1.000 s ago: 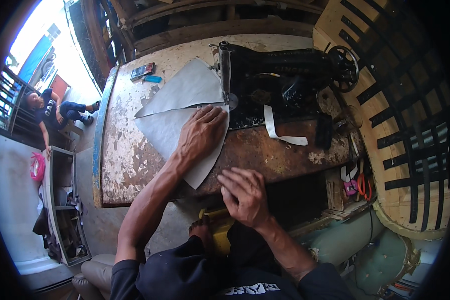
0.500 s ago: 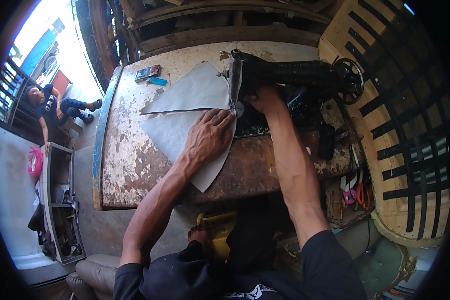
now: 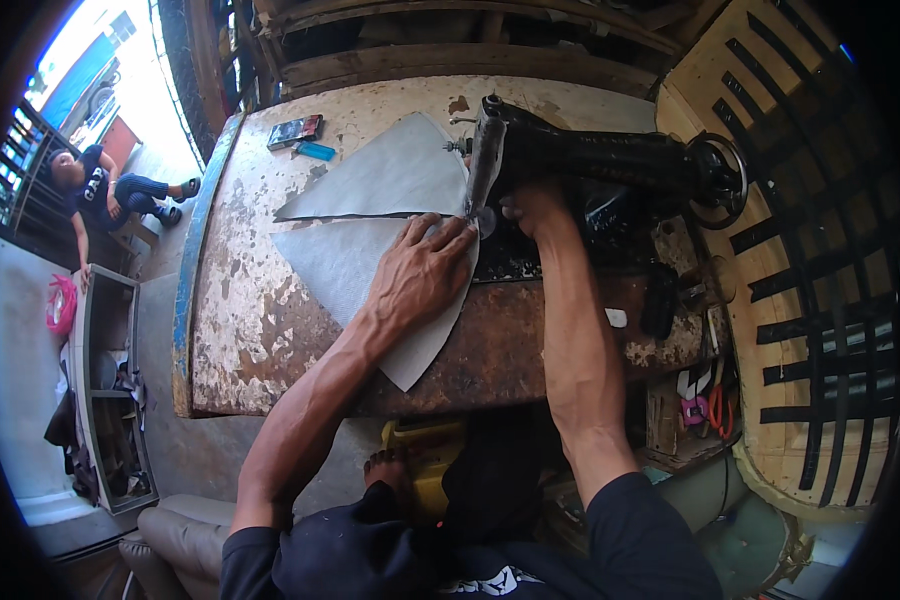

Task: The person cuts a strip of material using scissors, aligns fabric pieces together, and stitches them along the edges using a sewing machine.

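My left hand (image 3: 415,275) lies open on the lower light grey triangular sheet (image 3: 320,275), its fingertips beside the needle area of the black sewing machine (image 3: 610,150). An upper grey sheet (image 3: 360,175) lies above it, with a narrow dark gap between the two. My right hand (image 3: 535,210) is tucked under the machine's arm just right of the needle, fingers curled; what they hold, if anything, is hidden. A white strip (image 3: 616,318) shows partly behind my right forearm.
The worn wooden table (image 3: 230,350) carries a small box (image 3: 294,131) and blue lighter (image 3: 314,150). A person (image 3: 100,190) sits at left by a cabinet (image 3: 110,330). A strap-webbed wooden frame (image 3: 790,250) stands at right, near orange-handled tools (image 3: 720,410). A yellow object (image 3: 420,450) is underneath.
My right hand moved from the table's front edge up under the machine's arm, covering much of the white strip. My left hand stayed on the sheet.
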Demonstrator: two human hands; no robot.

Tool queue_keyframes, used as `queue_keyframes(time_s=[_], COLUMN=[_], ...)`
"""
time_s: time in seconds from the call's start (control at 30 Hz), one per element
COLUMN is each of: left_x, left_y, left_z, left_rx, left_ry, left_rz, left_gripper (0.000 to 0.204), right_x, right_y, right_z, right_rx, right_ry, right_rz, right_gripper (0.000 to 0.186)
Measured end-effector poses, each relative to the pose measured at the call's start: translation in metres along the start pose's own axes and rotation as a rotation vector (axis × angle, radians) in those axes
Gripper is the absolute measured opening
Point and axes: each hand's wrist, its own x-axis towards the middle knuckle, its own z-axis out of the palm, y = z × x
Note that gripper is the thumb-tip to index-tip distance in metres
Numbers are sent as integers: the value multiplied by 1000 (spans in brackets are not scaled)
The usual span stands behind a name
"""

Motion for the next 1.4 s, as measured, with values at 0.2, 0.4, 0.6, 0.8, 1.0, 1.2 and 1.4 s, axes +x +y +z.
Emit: queue_keyframes(time_s=[0.2, 0.4, 0.6, 0.8, 1.0, 1.2, 1.4], left_x=[11, -1, -1, -5, -1, 6, 8], left_y=[5, -5, 5, 1, 0, -1, -1], left_z=[14, 6, 7, 3, -2, 10, -12], left_rx=[9, 40, 15, 34, 36, -82, -72], left_ry=[28, 3, -1, -17, -29, 26, -140], left_rz=[61, 17, 38, 50, 23, -25, 19], left_gripper=[46, 46, 47, 47, 46, 40, 38], right_x=[55, 43, 43, -10, -20, 2, -13], right_y=[42, 39, 38, -5, -11, 7, -6], right_z=[-55, -16, -30, -3, 5, -10, -2], right_rx=[-458, -1026, -1073, -1710, -1707, -1380, -1508], right_ry=[-59, -7, -8, 127, 107, 36, 86], right_rz=[-552, -880, -860, -632, -572, -706, -502], right_gripper=[39, 52, 55, 75, 79, 76, 72])
